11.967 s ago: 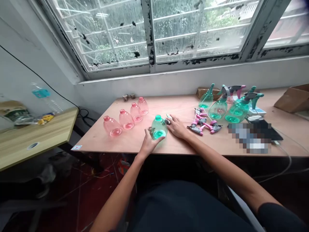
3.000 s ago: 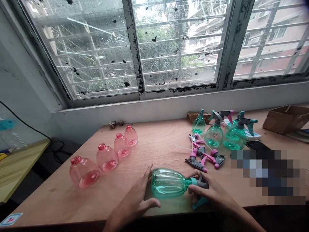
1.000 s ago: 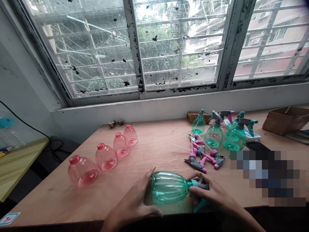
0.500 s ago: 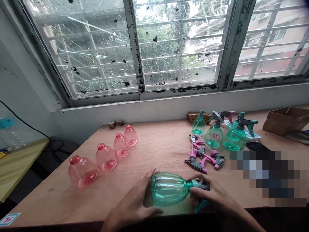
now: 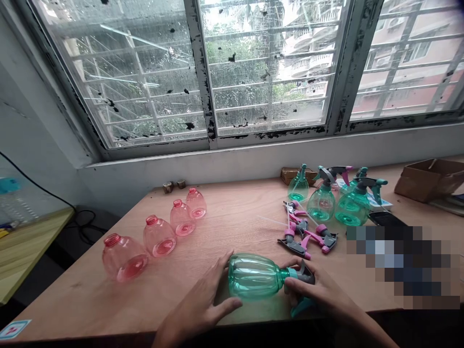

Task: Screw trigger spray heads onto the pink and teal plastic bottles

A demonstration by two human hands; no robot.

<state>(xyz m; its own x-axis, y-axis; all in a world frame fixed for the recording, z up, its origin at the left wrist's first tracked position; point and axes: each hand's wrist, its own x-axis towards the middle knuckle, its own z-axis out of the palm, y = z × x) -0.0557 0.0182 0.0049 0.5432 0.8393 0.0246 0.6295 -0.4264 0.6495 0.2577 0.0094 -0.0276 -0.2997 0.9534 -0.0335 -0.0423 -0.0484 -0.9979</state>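
A clear green spray bottle lies on its side near the table's front edge, its base pointing left. My right hand is closed around its grey and teal trigger head, at the neck end. At the base end, my left hand is open, thumb and fingers spread to either side of the bottle with a gap before the palm. Whether its fingertips touch the plastic I cannot tell. Behind my right hand lies a pile of grey and pink spray heads with thin tubes.
Several pink bottles without heads stand in a slanting row on the left of the wooden table. At the back right are several green spray bottles, a dark phone and a cardboard box. A blurred patch covers the right.
The green bottle has risen slightly at its base end, and my left thumb has moved up a little. My right hand keeps its hold on the head.
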